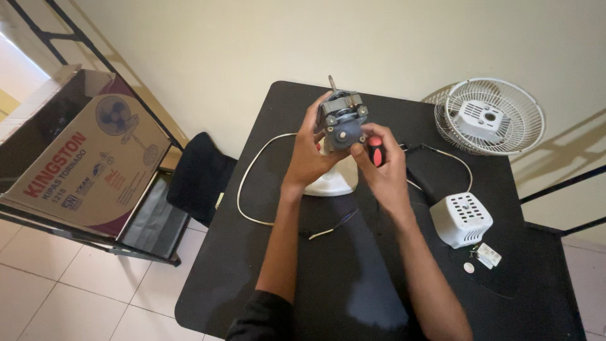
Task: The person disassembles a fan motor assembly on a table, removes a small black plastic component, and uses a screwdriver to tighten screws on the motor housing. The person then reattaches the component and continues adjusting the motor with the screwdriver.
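left hand (310,155) is gripping the grey fan motor (343,120) from its left side, holding it up above the white fan base (331,183) over the black table (353,278), shaft pointing away toward the wall. right hand (384,169) is clenching a red-and-black screwdriver (375,151), fingers curling round the handle, tip hidden behind the motor's lower right corner, so i can't tell if it's seating in a screw. both forearms are reaching forward, wrists bending in toward each other.

to do it well, i'd judge: keeping the driver in line with the screw, pressing in while turning, left hand bracing the motor against the twist.

white cord (249,183) is looping left of the base; white vented cover (462,218) and small loose parts (485,256) are lying to the right, fan grille (489,117) sitting far right.
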